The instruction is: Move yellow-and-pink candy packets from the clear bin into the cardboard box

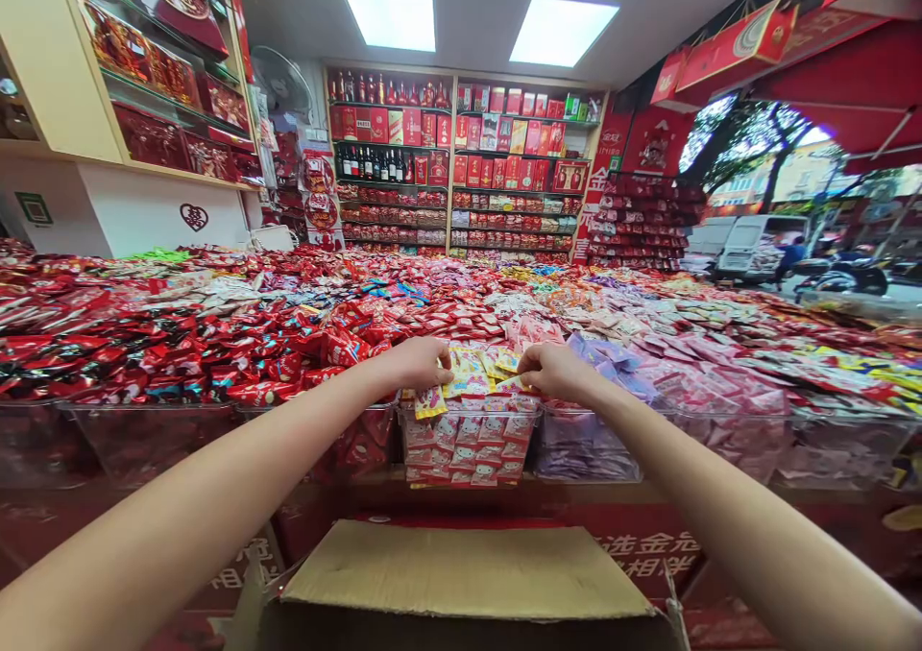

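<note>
In the middle, a clear plastic bin (533, 435) holds pink-and-white cartoon-cat candy packets (465, 445), with yellow candy packets (468, 371) lying on top. My left hand (424, 363) is at the bin's left side, its fingers closed in a pinch on a yellow packet (430, 401). Opposite it, my right hand (558, 373) has its fingers curled together at the edge of a pale packet (511, 384). The right fingertips are partly hidden by the hand. Both forearms reach forward over an opened cardboard box (468, 569).
Red-wrapped sweets (180, 353) fill bins to the left. Purple packets (591, 449) and pink packets (720, 392) lie to the right. The box flap stands below the bins. Shelves (452, 161) with bottles and red boxes line the back wall; a street with a van (764, 243) is at right.
</note>
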Available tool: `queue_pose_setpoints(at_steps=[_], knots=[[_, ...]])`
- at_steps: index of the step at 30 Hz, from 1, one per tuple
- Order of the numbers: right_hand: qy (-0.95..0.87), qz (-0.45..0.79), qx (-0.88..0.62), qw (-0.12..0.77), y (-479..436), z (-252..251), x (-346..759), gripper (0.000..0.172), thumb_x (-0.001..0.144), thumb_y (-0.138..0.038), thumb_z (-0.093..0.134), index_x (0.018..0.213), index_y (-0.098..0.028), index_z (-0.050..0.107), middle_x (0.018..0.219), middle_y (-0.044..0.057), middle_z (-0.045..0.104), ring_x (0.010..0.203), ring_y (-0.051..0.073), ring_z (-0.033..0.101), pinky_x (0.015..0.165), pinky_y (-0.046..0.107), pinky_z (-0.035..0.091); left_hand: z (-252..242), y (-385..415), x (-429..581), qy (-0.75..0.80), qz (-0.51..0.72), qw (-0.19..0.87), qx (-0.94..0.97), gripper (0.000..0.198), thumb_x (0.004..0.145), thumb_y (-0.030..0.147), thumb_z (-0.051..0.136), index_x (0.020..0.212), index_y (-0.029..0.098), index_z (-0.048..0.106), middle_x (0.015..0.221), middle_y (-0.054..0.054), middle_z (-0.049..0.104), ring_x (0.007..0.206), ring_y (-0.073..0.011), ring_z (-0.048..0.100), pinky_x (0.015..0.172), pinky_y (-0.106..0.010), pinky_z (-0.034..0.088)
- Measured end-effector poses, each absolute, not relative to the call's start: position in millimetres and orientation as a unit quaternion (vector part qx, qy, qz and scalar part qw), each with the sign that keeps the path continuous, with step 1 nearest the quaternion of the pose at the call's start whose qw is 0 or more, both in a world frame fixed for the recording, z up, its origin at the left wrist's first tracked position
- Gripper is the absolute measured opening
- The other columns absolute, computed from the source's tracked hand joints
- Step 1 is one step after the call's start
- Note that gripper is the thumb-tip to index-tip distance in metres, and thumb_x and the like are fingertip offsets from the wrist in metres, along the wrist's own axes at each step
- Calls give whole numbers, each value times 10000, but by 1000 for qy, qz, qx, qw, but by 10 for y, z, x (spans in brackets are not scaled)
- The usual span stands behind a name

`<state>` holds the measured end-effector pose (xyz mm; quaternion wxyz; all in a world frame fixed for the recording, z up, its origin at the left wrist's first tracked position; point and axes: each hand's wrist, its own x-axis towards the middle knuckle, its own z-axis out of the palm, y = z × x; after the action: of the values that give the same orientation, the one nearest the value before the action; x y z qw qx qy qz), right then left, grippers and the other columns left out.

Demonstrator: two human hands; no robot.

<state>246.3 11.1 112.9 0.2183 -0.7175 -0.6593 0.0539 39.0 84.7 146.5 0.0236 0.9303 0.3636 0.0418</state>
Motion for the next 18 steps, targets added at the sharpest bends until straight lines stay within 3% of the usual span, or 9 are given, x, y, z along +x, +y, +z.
queue_pose_setpoints(at_steps=[10, 18], knots=[[-634, 1, -754, 171, 15, 1201, 2420, 126, 585, -98, 494, 566, -132, 614, 592, 49, 633, 568, 126, 556, 438, 183, 306, 1470, 865, 410, 373, 36, 9, 927, 266, 646, 341, 521, 833, 182, 622, 800, -52, 651, 663, -168, 581, 549, -222, 402], [-625, -9, -768, 138, 53, 1159, 2424, 159, 573, -92, 505, 622, -132, 651, 639, 79, 654, 598, 151, 569, 458, 199, 325, 1474, 875, 410, 364, 45, 0, 930, 274, 642, 355, 514, 834, 193, 622, 820, -40, 653, 685, -160, 575, 555, -210, 388]])
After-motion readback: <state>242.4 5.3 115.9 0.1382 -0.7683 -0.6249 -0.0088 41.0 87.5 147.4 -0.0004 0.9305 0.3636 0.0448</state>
